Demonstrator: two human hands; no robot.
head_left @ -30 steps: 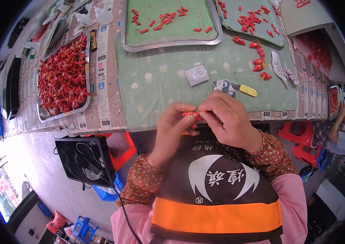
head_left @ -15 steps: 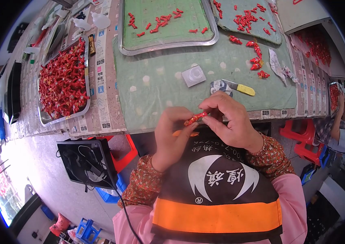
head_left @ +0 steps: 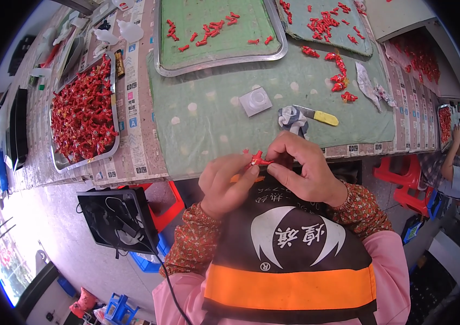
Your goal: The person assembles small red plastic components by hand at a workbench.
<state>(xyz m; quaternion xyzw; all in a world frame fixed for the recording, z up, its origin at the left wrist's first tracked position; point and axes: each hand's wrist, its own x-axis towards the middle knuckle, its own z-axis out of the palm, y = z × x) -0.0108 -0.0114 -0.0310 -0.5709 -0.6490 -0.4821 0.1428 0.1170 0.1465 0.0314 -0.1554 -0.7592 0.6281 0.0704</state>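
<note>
A small glossy red figurine with gold-toned markings is held just over the table's near edge. My left hand pinches its body between thumb and fingers, hiding part of it. At its narrow end, the thumb and forefinger of my right hand are closed on the tip. Beyond my hands, on the green cloth, lie a crumpled blue-and-white rag, a yellow-handled blade tool and a pale square block with a round top. Several similar red figurines sit in a line farther right.
A metal tray heaped with red figurines stands at the left. Scattered red pieces lie in a green-lined tray and on a green board at the back. A white crumpled cloth lies right; another person works far right.
The red figurine has turned in my fingers, with a limb-like part now pointing up. My left hand has shifted slightly left and lower. The camera view has moved a little.
</note>
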